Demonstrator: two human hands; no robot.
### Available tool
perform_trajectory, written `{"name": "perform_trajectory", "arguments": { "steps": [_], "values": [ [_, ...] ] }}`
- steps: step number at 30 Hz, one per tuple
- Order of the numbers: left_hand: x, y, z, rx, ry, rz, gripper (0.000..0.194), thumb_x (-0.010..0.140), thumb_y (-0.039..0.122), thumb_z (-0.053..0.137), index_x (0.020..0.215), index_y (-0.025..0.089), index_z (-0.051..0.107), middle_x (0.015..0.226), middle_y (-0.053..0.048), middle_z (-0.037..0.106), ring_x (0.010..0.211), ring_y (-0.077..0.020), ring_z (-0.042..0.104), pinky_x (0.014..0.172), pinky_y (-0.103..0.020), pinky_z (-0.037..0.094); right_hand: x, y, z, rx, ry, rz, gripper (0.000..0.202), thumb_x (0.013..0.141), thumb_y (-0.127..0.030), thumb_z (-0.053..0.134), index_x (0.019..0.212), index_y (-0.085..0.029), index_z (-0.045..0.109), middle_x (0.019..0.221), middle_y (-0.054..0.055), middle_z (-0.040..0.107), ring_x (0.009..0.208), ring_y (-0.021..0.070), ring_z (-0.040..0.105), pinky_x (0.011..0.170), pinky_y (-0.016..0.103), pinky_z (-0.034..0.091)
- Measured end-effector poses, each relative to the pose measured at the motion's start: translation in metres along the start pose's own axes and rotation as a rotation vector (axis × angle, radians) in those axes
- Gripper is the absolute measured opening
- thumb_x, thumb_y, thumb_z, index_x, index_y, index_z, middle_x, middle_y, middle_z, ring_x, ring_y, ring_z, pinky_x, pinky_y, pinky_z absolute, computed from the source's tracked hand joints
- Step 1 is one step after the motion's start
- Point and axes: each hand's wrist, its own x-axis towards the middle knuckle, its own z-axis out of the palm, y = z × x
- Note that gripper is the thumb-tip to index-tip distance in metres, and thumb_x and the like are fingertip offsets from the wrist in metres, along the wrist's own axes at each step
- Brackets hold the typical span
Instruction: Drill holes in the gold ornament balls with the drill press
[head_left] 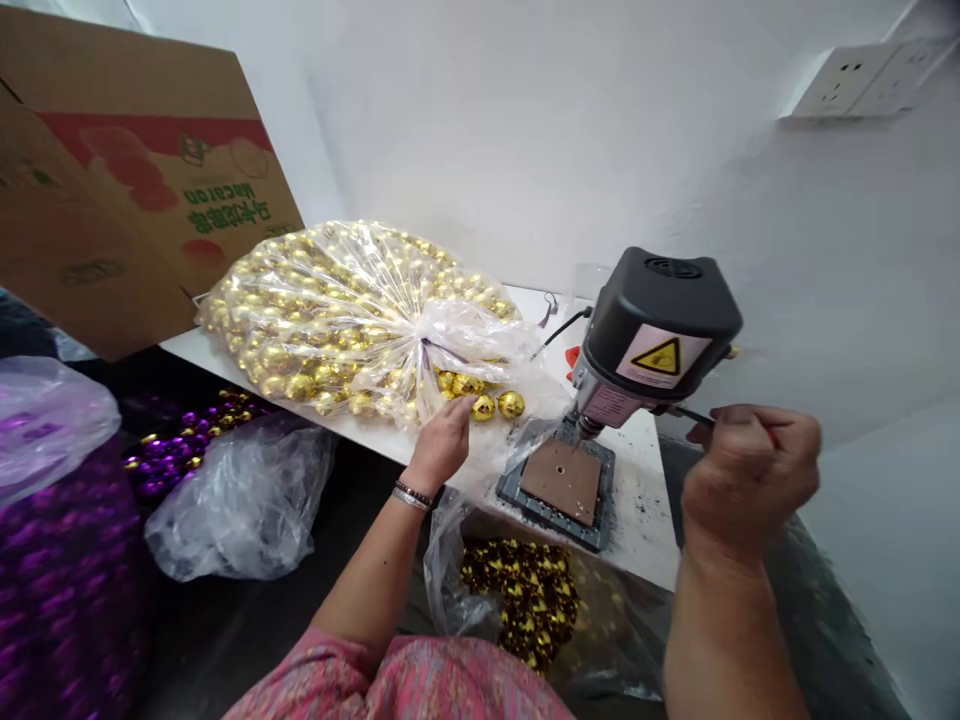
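My left hand is at the mouth of a big clear plastic bag full of shiny gold balls, its fingers curled together. Whatever lies between those fingers is hidden. Two loose gold balls sit just beyond the fingertips on the white table. On the right, my right hand is closed around the lever of a small black drill press. Under its chuck, a brown board with a small hole lies on the dark grey base.
Below the table's front edge hangs an open plastic bag of gold balls. Purple balls in a bag and a crumpled clear bag are at the left. A cardboard box stands behind. Dark shavings surround the drill base.
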Motion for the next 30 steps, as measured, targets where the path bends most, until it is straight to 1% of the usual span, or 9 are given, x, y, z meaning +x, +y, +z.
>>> {"name": "perform_trajectory", "arguments": {
  "steps": [3, 6, 10, 14, 19, 22, 25, 27, 30],
  "values": [
    [-0.006, 0.002, 0.004, 0.262, -0.294, -0.005, 0.054, 0.108, 0.013, 0.044, 0.156, 0.021, 0.069, 0.155, -0.016, 0.073, 0.137, -0.0297, 0.072, 0.118, -0.045, 0.057, 0.001, -0.009, -0.002, 0.031, 0.026, 0.014, 0.038, 0.087, -0.062, 0.049, 0.083, -0.024, 0.051, 0.07, 0.003, 0.059, 0.068, 0.0193, 0.058, 0.066, 0.035, 0.043],
    [-0.02, -0.009, -0.002, 0.415, -0.417, -0.086, 0.053, 0.109, 0.017, 0.045, 0.156, 0.024, 0.069, 0.14, -0.015, 0.081, 0.137, -0.0304, 0.072, 0.114, -0.044, 0.056, 0.002, -0.018, -0.003, 0.082, 0.011, -0.009, 0.043, 0.087, -0.067, 0.052, 0.081, -0.024, 0.053, 0.068, 0.003, 0.061, 0.065, 0.0184, 0.056, 0.062, 0.033, 0.04],
    [-0.025, -0.02, -0.015, 0.515, -0.342, -0.264, 0.049, 0.112, 0.029, 0.042, 0.15, 0.027, 0.073, 0.134, -0.016, 0.084, 0.131, -0.0343, 0.077, 0.106, -0.047, 0.058, 0.003, -0.026, -0.004, 0.148, -0.016, -0.038, 0.044, 0.089, -0.067, 0.054, 0.077, -0.024, 0.055, 0.064, 0.003, 0.062, 0.059, 0.0172, 0.055, 0.058, 0.031, 0.036],
    [-0.006, -0.027, -0.025, 0.493, -0.218, -0.436, 0.058, 0.115, 0.036, 0.034, 0.162, 0.021, 0.063, 0.122, -0.022, 0.086, 0.116, -0.0383, 0.083, 0.098, -0.05, 0.061, 0.001, -0.028, -0.004, 0.19, -0.032, -0.047, 0.046, 0.091, -0.067, 0.053, 0.076, -0.024, 0.057, 0.062, 0.002, 0.062, 0.055, 0.0156, 0.053, 0.055, 0.03, 0.036],
    [0.012, -0.037, -0.024, 0.48, -0.301, -0.557, 0.057, 0.109, 0.044, 0.053, 0.159, 0.02, 0.065, 0.133, -0.021, 0.083, 0.125, -0.0383, 0.08, 0.099, -0.046, 0.06, -0.001, -0.028, -0.003, 0.199, -0.047, -0.047, 0.048, 0.095, -0.068, 0.051, 0.078, -0.023, 0.056, 0.063, 0.001, 0.062, 0.056, 0.0141, 0.054, 0.055, 0.028, 0.038],
    [0.005, -0.037, -0.014, 0.518, -0.146, -0.48, 0.053, 0.106, 0.032, 0.053, 0.155, 0.016, 0.067, 0.129, -0.021, 0.083, 0.119, -0.0379, 0.08, 0.1, -0.048, 0.061, -0.002, -0.029, -0.004, 0.207, -0.04, -0.065, 0.047, 0.096, -0.065, 0.052, 0.077, -0.023, 0.057, 0.063, 0.001, 0.063, 0.055, 0.0133, 0.054, 0.054, 0.027, 0.039],
    [0.006, -0.03, -0.006, 0.417, 0.023, -0.153, 0.052, 0.103, 0.015, 0.046, 0.148, 0.019, 0.073, 0.136, -0.018, 0.08, 0.127, -0.0309, 0.077, 0.112, -0.043, 0.058, -0.004, -0.03, -0.006, 0.205, -0.04, -0.088, 0.044, 0.097, -0.061, 0.053, 0.078, -0.022, 0.058, 0.065, 0.001, 0.064, 0.057, 0.0133, 0.056, 0.055, 0.026, 0.04],
    [0.017, -0.027, -0.007, 0.323, -0.045, -0.002, 0.053, 0.102, 0.011, 0.045, 0.142, 0.023, 0.077, 0.139, -0.015, 0.08, 0.133, -0.0277, 0.074, 0.116, -0.041, 0.058, -0.005, -0.03, -0.008, 0.196, -0.044, -0.1, 0.04, 0.098, -0.057, 0.054, 0.08, -0.022, 0.06, 0.067, 0.002, 0.066, 0.06, 0.0134, 0.057, 0.057, 0.026, 0.041],
    [0.037, -0.033, -0.019, 0.435, -0.266, -0.165, 0.039, 0.101, 0.015, 0.05, 0.117, 0.019, 0.084, 0.114, -0.016, 0.084, 0.119, -0.0343, 0.079, 0.106, -0.049, 0.062, -0.006, -0.03, -0.01, 0.188, -0.043, -0.118, 0.035, 0.098, -0.051, 0.055, 0.081, -0.022, 0.061, 0.068, 0.002, 0.066, 0.06, 0.0128, 0.056, 0.056, 0.026, 0.039]
  ]
}}
